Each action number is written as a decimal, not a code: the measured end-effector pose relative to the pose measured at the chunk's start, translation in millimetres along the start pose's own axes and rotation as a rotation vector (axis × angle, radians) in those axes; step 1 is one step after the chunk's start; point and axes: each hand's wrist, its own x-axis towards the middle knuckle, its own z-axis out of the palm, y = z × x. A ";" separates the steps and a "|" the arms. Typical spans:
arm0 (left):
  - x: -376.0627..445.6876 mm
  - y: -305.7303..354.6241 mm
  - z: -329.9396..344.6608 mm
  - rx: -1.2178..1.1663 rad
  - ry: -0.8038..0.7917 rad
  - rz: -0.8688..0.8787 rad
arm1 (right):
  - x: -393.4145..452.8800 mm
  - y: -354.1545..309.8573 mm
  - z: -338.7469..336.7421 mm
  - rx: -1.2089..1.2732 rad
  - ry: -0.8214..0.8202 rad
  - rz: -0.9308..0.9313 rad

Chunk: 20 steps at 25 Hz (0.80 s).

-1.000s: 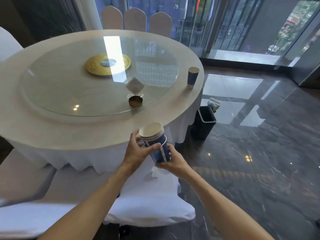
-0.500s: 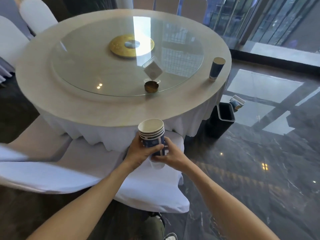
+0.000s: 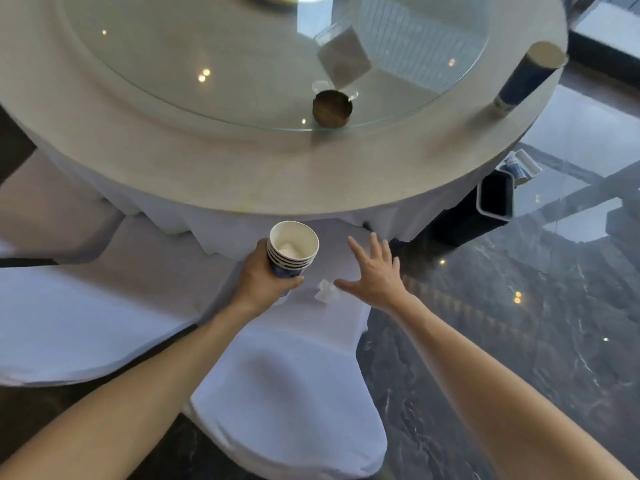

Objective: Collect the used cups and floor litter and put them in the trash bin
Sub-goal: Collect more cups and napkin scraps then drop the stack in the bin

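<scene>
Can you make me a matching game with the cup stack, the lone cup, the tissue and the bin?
Things:
1. cup stack
2. lone cup
3. tissue
4. bin

Places:
A. on the floor beside the table
B. on the chair seat
C. in the left hand
D. at the table edge

Pairs: 1-C, 2-D, 3-B, 4-A

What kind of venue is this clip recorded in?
Probably a restaurant or banquet room: a large round table with a glass turntable, chairs in white covers, and a polished dark stone floor.
</scene>
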 end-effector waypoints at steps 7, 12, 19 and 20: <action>54.8 -89.2 15.8 0.022 -0.047 -0.068 | 102.1 21.6 77.3 -0.134 -0.180 -0.050; 92.4 -130.8 50.5 0.057 0.007 -0.109 | 160.5 39.7 155.6 -0.130 -0.293 -0.056; 97.7 -185.9 96.5 0.038 0.083 -0.207 | 150.7 51.2 278.1 -0.316 -0.384 -0.230; 94.6 -190.7 100.6 0.037 0.083 -0.220 | 144.3 58.2 287.3 -0.326 -0.351 -0.273</action>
